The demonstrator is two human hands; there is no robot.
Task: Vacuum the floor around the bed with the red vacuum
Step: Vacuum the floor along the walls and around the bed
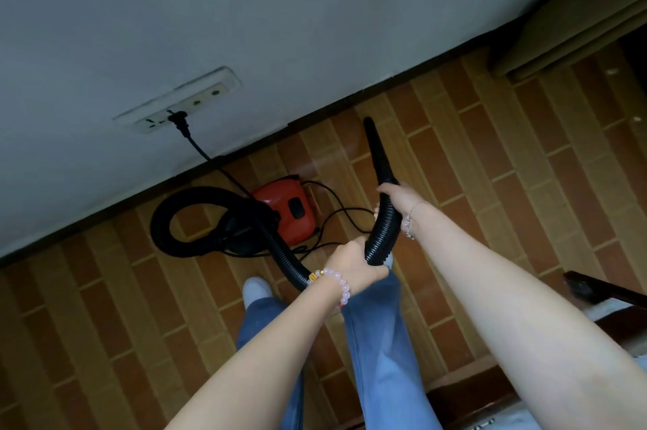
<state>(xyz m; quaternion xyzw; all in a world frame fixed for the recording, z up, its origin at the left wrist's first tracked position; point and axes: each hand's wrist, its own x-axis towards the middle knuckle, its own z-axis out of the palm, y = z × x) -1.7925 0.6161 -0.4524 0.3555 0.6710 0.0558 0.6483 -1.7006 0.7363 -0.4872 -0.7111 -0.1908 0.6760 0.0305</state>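
Note:
The red vacuum [285, 210] sits on the wood-pattern floor near the wall. Its black ribbed hose [196, 216] loops to the left of it, then runs toward me. My left hand [353, 261] grips the hose where it bends. My right hand [395, 200] holds the hose further along, just below the tapered black nozzle [376, 149], which points at the skirting board. The vacuum's black cord [199, 149] is plugged into a wall socket strip [175, 102]. A dark wooden bed corner [602, 293] shows at the right edge.
My legs in blue jeans [378, 342] and a white shoe [257, 289] stand just behind the vacuum. Loose cord [336, 216] lies on the floor to the right of the vacuum. A beige piece of furniture [574, 20] stands at the upper right against the grey wall.

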